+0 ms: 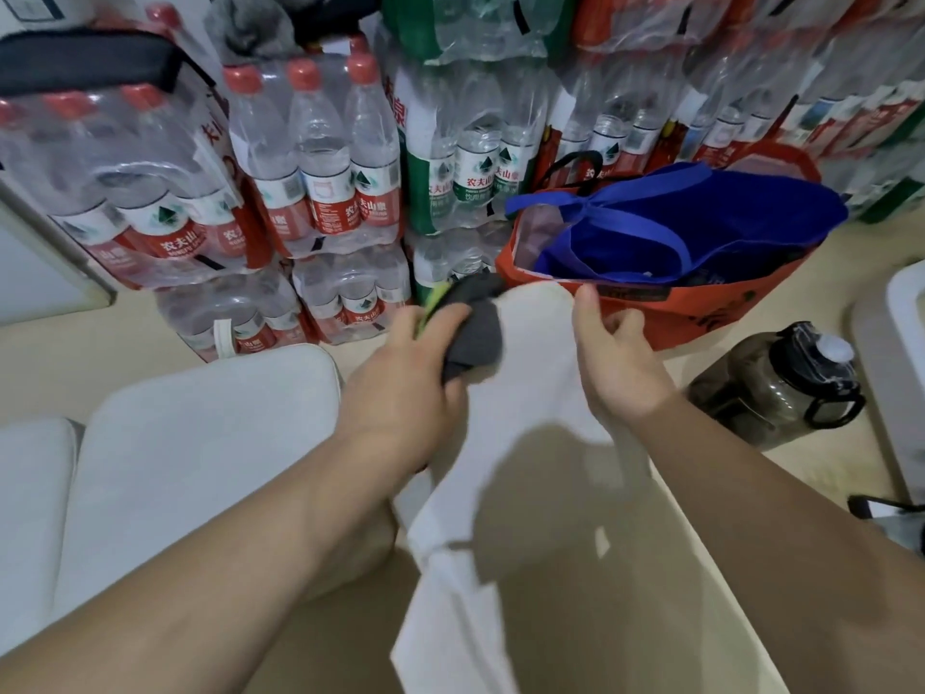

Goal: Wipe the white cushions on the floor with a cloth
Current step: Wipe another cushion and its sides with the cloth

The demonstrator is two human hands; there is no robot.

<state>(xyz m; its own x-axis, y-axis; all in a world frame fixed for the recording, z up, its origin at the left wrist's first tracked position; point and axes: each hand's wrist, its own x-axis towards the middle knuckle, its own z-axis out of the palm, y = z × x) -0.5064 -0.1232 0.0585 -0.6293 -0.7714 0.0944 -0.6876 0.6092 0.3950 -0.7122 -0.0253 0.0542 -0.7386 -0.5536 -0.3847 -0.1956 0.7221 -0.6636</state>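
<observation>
**Holding One Cushion Edge-Up With the Cloth at Its Top**

1. Visibility limits. The held cushion (pixel 525 393) runs from centre frame down to 6 o'clock, where the bottom edge cuts it off. A broad tan area covers its lower right; whether this is shadow or another surface cannot be determined. Motion blur softens the cloth (pixel 475 338) and the fingertips around it. The second cushion (pixel 30 518) at 8 o'clock is cropped by the left border. The fingers of the right hand (pixel 618 363) curl out of sight behind the cushion edge.

2. Task items. The held cushion is white, smooth and rounded at its top corner, which stands at centre, just in front of the orange bag (pixel 701 318). The floor cushion (pixel 200 443), also white with a soft rounded corner, lies flat at 8 o'clock beside the second cushion.

3. Hands. The left hand (pixel 400 373) grips the dark grey cloth, which shows a yellow-green strip, against the upper left face of the held cushion. The right hand clasps the cushion's upper right edge, thumb on the near face.

4. Surroundings. The blue bag (pixel 701 217) sits inside the orange bag at 1 o'clock. Bottle packs (pixel 320 162) stack from 10 to 2 o'clock. A dark jug (pixel 771 388) lies on the floor (pixel 826 468) at 3 o'clock.
</observation>
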